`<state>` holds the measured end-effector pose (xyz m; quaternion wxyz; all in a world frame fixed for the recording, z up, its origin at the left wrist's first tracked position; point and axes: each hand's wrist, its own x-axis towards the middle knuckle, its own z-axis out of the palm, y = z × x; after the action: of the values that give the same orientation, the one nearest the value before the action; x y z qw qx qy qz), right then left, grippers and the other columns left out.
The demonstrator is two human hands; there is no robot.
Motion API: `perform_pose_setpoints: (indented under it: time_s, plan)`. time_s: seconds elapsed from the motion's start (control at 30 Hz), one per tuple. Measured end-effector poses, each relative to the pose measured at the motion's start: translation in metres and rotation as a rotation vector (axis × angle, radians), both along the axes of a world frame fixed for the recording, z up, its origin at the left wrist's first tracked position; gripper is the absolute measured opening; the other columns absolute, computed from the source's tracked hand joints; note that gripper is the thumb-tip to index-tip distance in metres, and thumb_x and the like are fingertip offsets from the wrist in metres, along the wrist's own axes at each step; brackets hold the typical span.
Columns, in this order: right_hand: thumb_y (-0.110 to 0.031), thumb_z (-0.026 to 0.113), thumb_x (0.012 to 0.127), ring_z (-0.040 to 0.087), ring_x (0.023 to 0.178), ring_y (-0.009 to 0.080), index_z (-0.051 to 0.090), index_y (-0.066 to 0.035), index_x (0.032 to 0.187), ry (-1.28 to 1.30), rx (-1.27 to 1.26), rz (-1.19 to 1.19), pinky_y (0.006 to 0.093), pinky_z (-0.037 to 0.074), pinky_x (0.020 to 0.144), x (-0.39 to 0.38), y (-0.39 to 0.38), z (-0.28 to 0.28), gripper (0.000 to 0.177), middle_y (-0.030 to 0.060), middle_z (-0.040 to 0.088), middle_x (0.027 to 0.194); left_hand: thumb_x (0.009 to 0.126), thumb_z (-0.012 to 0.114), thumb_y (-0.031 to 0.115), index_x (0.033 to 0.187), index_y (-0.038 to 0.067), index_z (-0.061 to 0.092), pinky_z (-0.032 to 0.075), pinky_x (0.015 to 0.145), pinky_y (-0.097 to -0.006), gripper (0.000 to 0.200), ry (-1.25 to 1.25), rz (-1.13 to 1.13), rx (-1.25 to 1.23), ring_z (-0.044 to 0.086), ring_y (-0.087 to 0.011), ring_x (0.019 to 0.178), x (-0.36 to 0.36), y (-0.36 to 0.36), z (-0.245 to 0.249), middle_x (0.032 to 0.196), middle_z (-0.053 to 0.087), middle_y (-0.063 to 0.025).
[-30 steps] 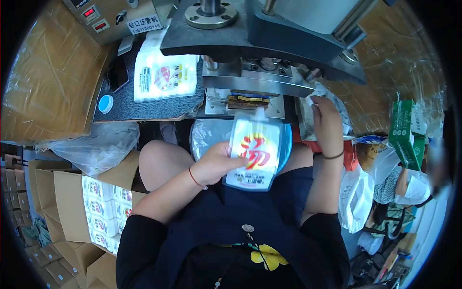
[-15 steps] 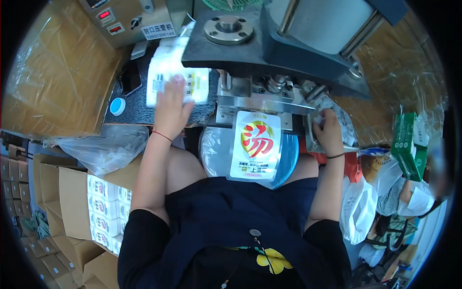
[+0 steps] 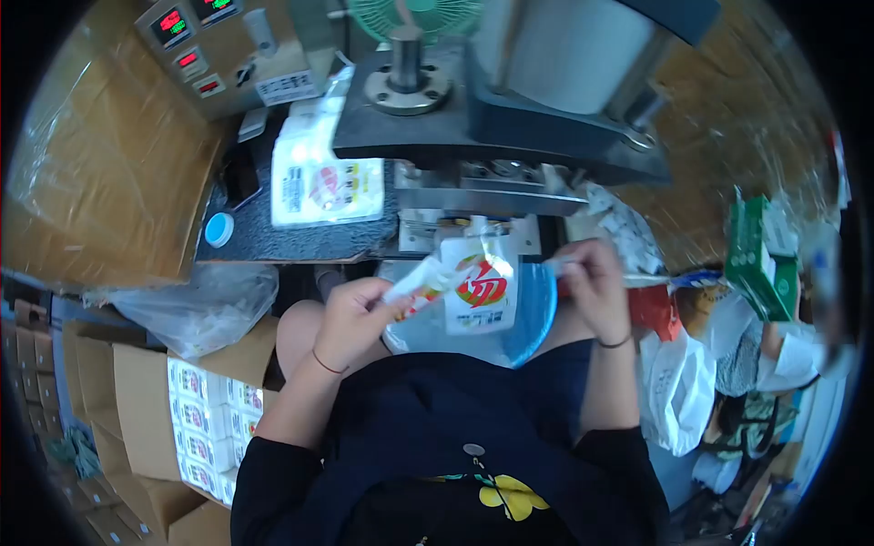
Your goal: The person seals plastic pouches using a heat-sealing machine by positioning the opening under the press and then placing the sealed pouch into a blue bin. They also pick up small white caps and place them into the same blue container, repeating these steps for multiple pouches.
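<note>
My left hand [image 3: 353, 320] is closed on a white printed pouch [image 3: 424, 286], which tilts up to the right in front of the press. My right hand [image 3: 590, 284] pinches something small and pale at the fingertips, too blurred to name. Between the hands, a second white pouch [image 3: 480, 289] with a large red character hangs below the press jaw [image 3: 492, 202]. The held pouch's tip overlaps its left edge in view. Beneath them sits a blue basin [image 3: 539, 338]. To the left, a stack of flat pouches [image 3: 328, 193] lies on the dark worktop.
A control box [image 3: 218, 55] with lit displays stands at the back left. A blue-white cap [image 3: 218, 229] and a phone [image 3: 241, 177] lie on the worktop. An open carton [image 3: 146, 409] holds packed white packages. At right are a green box [image 3: 756, 259] and plastic bags [image 3: 675, 391].
My left hand has come from the pouch stack toward the middle and now holds a pouch. My right hand has moved left and down from the press's side. The rod above the press plate stands taller.
</note>
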<state>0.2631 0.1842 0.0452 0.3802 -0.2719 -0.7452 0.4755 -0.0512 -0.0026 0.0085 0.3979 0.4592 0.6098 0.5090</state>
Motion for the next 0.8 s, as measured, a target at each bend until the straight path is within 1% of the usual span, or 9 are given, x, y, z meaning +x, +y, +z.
perform_pose_setpoints:
  time_s: [0.1, 0.17, 0.2, 0.3, 0.33, 0.47, 0.57, 0.7, 0.8]
  plan:
    - [-0.006, 0.061, 0.1, 0.057, 0.081, 0.0092, 0.061, 0.0, 0.112, 0.126, -0.013, 0.039, 0.0262, 0.048, 0.072, -0.037, -0.027, 0.02, 0.014, 0.0037, 0.062, 0.095, 0.091, 0.077, 0.017, 0.09, -0.001, 0.075, 0.047, 0.062, -0.0229, 0.018, 0.141, -0.112, -0.048, 0.06, -0.0036, 0.068, 0.038, 0.016, 0.019, 0.073, 0.069, -0.0018]
    - [-0.005, 0.067, 0.094, 0.064, 0.081, 0.0162, 0.07, -0.001, 0.107, 0.051, 0.212, -0.003, 0.0287, 0.05, 0.072, -0.05, -0.024, 0.038, 0.014, 0.0102, 0.07, 0.092, 0.092, 0.077, 0.019, 0.09, 0.0, 0.075, 0.047, 0.061, -0.0232, 0.02, 0.113, -0.152, -0.051, 0.059, -0.0035, 0.067, 0.054, 0.019, 0.022, 0.07, 0.068, -0.0013]
    - [-0.007, 0.066, 0.094, 0.066, 0.082, 0.0206, 0.07, -0.001, 0.104, -0.015, 0.185, 0.038, 0.0312, 0.051, 0.073, -0.052, -0.027, 0.041, 0.012, 0.0122, 0.069, 0.091, 0.096, 0.074, 0.022, 0.094, 0.0, 0.075, 0.047, 0.064, -0.0229, 0.023, 0.089, -0.192, -0.096, 0.06, -0.0036, 0.071, 0.056, 0.019, 0.018, 0.076, 0.07, -0.0008]
    - [-0.014, 0.064, 0.096, 0.067, 0.085, 0.0301, 0.068, 0.0, 0.099, -0.172, 0.347, 0.013, 0.0376, 0.053, 0.075, -0.046, -0.021, 0.039, 0.015, 0.0161, 0.069, 0.093, 0.101, 0.068, 0.024, 0.1, -0.001, 0.074, 0.049, 0.069, -0.0231, 0.025, -0.272, -0.207, -0.087, 0.062, -0.0046, 0.078, 0.068, 0.016, 0.001, 0.085, 0.072, -0.0004]
    - [-0.016, 0.063, 0.097, 0.067, 0.086, 0.0327, 0.067, 0.001, 0.098, -0.225, 0.429, -0.014, 0.0395, 0.053, 0.076, -0.042, -0.019, 0.037, 0.017, 0.0171, 0.069, 0.094, 0.104, 0.063, 0.023, 0.108, -0.002, 0.071, 0.052, 0.077, -0.0245, 0.027, -0.489, -0.261, -0.15, 0.063, -0.0063, 0.086, 0.072, 0.014, -0.001, 0.097, 0.072, -0.0012]
    - [-0.019, 0.06, 0.099, 0.066, 0.091, 0.0385, 0.066, 0.0, 0.099, -0.403, 0.326, 0.2, 0.0446, 0.053, 0.081, -0.028, -0.014, 0.042, 0.02, 0.0184, 0.069, 0.097, 0.101, 0.066, 0.017, 0.117, -0.004, 0.068, 0.054, 0.088, -0.0287, 0.027, -0.771, -0.378, -0.29, 0.067, -0.011, 0.098, 0.089, 0.015, -0.002, 0.113, 0.073, -0.0093]
    - [-0.019, 0.061, 0.098, 0.066, 0.092, 0.0387, 0.066, -0.002, 0.105, -0.348, 0.513, -0.031, 0.0452, 0.054, 0.081, -0.013, -0.003, 0.032, 0.02, 0.0182, 0.069, 0.1, 0.098, 0.068, 0.009, 0.12, -0.004, 0.067, 0.054, 0.093, -0.0293, 0.025, -0.785, -0.457, -0.308, 0.068, -0.0128, 0.102, 0.092, 0.016, -0.002, 0.115, 0.073, -0.0104]
    - [-0.018, 0.065, 0.093, 0.067, 0.093, 0.039, 0.065, -0.006, 0.114, -0.775, 0.677, -0.578, 0.049, 0.054, 0.081, 0.033, 0.05, 0.01, 0.024, 0.0202, 0.064, 0.112, 0.094, 0.069, 0.002, 0.124, -0.003, 0.064, 0.058, 0.092, -0.0348, 0.031, -0.819, -0.29, -0.26, 0.071, -0.0169, 0.102, 0.072, 0.029, -0.018, 0.116, 0.072, -0.0122]
    - [-0.018, 0.068, 0.09, 0.067, 0.09, 0.0405, 0.065, -0.007, 0.111, -1.135, 0.688, -0.524, 0.0498, 0.055, 0.075, 0.041, 0.07, -0.006, 0.024, 0.0201, 0.062, 0.111, 0.094, 0.068, 0.001, 0.122, -0.004, 0.064, 0.059, 0.09, -0.0377, 0.029, -0.825, -0.19, -0.238, 0.072, -0.02, 0.1, 0.05, 0.055, -0.002, 0.113, 0.073, -0.0136]
